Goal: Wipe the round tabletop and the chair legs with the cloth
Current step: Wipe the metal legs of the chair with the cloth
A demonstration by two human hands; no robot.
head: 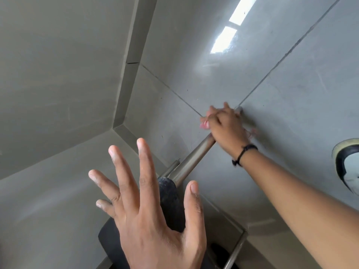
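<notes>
— What are the fingers doing?

— My right hand [223,123] is clenching a pink cloth [204,125] around the low end of the chair leg [196,156], near the floor [291,84]. My left hand [147,210] is hovering splayed, gripping nothing.

— And the table?

— I'm not seeing it.

— How to wipe well?

— I'm judging the cloth should be wrapping the tube fully, sliding its whole length while the left is steadying the seat [108,241].

Left hand [153,216] spread wide, fingers [144,166] splayed; right hand [225,123] reached forward, fingers curled closed
</notes>
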